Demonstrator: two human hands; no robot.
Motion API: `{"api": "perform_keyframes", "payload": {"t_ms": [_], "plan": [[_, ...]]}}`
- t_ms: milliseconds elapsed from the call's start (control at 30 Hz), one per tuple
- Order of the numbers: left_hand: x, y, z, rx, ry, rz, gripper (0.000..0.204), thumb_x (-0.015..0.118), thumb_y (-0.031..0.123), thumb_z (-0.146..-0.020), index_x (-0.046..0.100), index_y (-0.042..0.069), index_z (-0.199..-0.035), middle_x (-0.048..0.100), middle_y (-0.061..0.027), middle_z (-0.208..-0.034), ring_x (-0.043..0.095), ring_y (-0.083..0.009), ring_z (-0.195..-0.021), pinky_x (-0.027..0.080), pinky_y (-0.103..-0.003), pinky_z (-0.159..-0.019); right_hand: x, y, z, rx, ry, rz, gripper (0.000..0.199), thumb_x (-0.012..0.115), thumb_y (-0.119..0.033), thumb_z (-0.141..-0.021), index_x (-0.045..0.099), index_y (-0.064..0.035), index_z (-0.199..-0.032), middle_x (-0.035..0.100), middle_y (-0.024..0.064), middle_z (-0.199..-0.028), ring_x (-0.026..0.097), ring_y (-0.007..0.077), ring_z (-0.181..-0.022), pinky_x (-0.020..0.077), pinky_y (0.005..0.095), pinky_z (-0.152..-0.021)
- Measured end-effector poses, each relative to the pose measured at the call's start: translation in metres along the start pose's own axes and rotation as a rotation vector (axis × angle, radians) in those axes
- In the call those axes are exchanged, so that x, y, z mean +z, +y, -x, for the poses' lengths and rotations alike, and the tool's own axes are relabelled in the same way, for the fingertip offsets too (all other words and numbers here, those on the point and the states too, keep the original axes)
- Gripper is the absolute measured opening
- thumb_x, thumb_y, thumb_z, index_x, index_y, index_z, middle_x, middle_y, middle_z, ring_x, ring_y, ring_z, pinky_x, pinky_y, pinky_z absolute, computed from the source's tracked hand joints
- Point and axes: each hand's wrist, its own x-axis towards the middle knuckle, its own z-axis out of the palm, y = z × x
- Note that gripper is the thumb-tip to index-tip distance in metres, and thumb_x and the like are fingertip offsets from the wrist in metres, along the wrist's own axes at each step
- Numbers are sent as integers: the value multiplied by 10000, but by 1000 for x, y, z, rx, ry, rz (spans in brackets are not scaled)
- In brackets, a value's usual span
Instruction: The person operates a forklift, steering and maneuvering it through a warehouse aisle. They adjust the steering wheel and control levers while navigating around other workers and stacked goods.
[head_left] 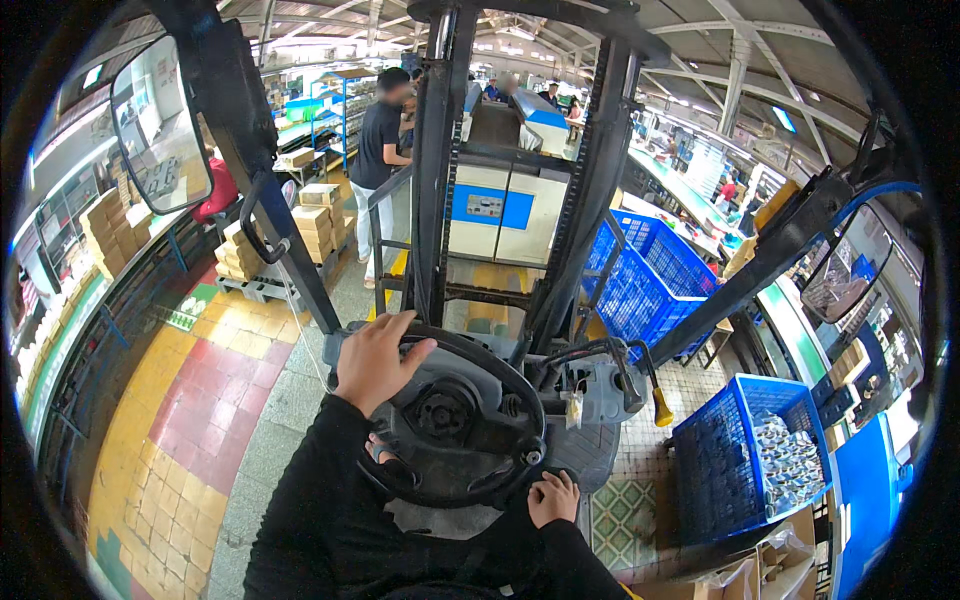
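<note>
I sit at the controls of a forklift. My left hand (pixel 375 362) lies palm down at the upper left of the black steering wheel (pixel 535 390), fingers stretched out and thumb apart, not wrapped round the rim. On my right leg rests my right hand (pixel 553 497), its fingers loosely bent with nothing seen in them. It is nearest to the wheel's lower right, where a round knob (pixel 530 456) sits on the rim. Right of the wheel are the control levers, one with a yellow knob (pixel 663 408). Ahead rises the black mast (pixel 433 180).
Beyond the mast stands a white and blue machine (pixel 487 225). A person in a dark shirt (pixel 375 145) stands left of it. Blue crates (pixel 640 265) are at right, the nearer crate (pixel 705 480) holding many small wrapped items. Carton stacks (pixel 318 215) sit on a pallet at left.
</note>
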Motion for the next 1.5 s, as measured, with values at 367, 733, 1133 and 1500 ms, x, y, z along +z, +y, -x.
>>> {"api": "perform_keyframes", "payload": {"t_ms": [367, 733, 1133, 1500], "plan": [[8, -11, 17, -81, 152, 2, 434, 723, 379, -911, 661, 43, -1177, 718, -142, -1063, 705, -351, -947, 560, -430, -785, 8, -1, -16, -15, -8, 10, 136, 662, -227, -842, 775, -153, -864, 693, 27, -1267, 513, 331, -1316, 331, 557, -1119], [21, -9, 3, -65, 176, 28, 470, 787, 375, -855, 674, 43, -1167, 716, -140, -1045, 703, -354, -910, 553, -428, -767, -30, 4, -23, -74, 75, -103, 106, 682, -200, -833, 758, -146, -883, 677, 25, -1261, 513, 352, -1310, 355, 534, -1103], [29, -16, 41, -292, 123, 24, 674, 738, 333, -871, 501, 32, -1425, 581, -224, -1346, 547, -426, -1264, 427, -511, -1059, -14, -8, -38, -96, 46, -33, 78, 713, -184, -831, 753, -131, -873, 715, 56, -1126, 606, 340, -1175, 455, 499, -995], [71, 77, 155, 600, -342, 287, 722, 693, 577, -890, 529, 151, -1450, 421, -201, -1552, 333, -430, -1471, 213, -627, -1180, -278, -126, -337, -291, -713, -481, 542, 602, -275, -1015, 424, -17, -1458, 651, 196, -1284, 730, 264, -991, 597, 359, -866]]}}
